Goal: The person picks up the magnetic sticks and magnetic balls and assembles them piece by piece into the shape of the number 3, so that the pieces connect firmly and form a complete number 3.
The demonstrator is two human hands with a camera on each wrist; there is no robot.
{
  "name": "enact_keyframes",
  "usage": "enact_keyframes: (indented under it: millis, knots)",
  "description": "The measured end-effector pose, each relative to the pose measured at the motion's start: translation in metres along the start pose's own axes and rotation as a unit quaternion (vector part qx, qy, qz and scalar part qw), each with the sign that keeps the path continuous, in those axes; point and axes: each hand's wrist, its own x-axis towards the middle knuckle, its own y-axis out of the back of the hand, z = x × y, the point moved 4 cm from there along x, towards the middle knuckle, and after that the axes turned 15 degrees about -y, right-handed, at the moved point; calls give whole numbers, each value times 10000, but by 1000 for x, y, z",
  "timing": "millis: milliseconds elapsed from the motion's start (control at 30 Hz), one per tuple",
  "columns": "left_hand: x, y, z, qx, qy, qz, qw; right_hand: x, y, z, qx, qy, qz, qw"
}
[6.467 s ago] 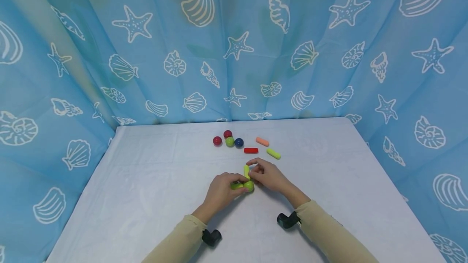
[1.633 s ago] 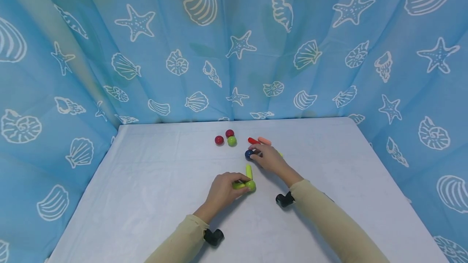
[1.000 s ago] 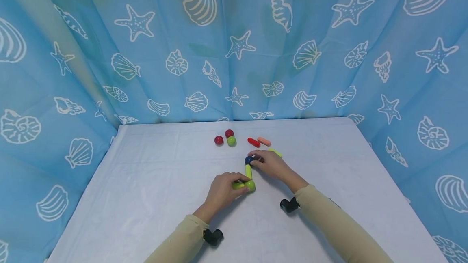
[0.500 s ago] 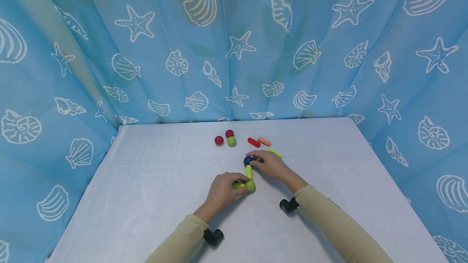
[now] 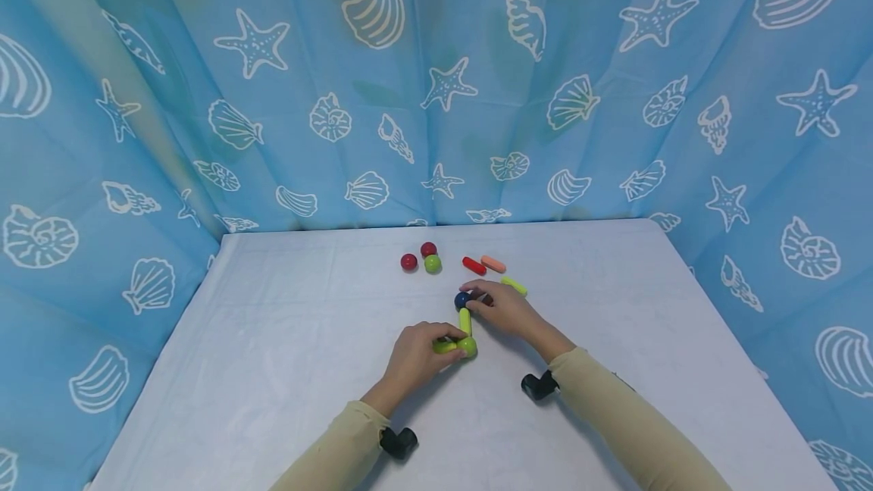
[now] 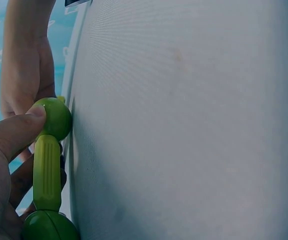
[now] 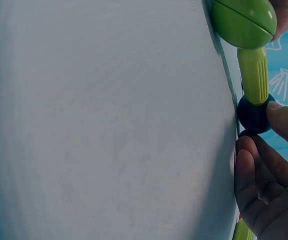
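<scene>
My left hand [image 5: 416, 354] grips a joined piece of ball-and-rod building toy. In the left wrist view its thumb presses a green ball [image 6: 54, 118]; a ridged yellow-green rod [image 6: 47, 172] joins this to a second green ball [image 6: 51, 227]. From the first ball another yellow-green rod [image 5: 465, 322] points away from me. At that rod's far end, my right hand [image 5: 508, 309] pinches a dark blue ball [image 7: 255, 115] between thumb and fingers. Rod and blue ball touch in the right wrist view; whether they are locked together I cannot tell.
Farther back lie two red balls [image 5: 408, 262] beside a loose green ball [image 5: 433, 264]. To their right are a red rod [image 5: 474, 266], an orange rod [image 5: 493, 264] and a yellow-green rod [image 5: 514, 285]. The white tabletop [image 5: 307, 324] ends at a blue curtain [image 5: 436, 135].
My right hand left the upright yellow-green rod, took the dark blue ball from the back group and brought it to that rod's end. The red rod shifted back and turned. The left hand stayed put.
</scene>
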Motion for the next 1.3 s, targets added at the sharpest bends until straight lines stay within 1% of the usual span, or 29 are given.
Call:
enact_keyframes:
  millis: [267,433,667,933,1300]
  knots:
    - [0,1,0,37,-63,22,10000,1,-2,0,6,86,31,10000]
    - [1,0,-1,70,-92,20,9999,1,-2,0,-23,51,48,10000]
    - [1,0,-2,68,-43,10,10000,-1,-2,-2,-21,61,52,10000]
    - [0,0,-1,23,39,-26,10000,0,-3,1,0,104,72,9999]
    - [0,0,0,-13,38,-5,10000,0,0,6,54,-66,39,10000]
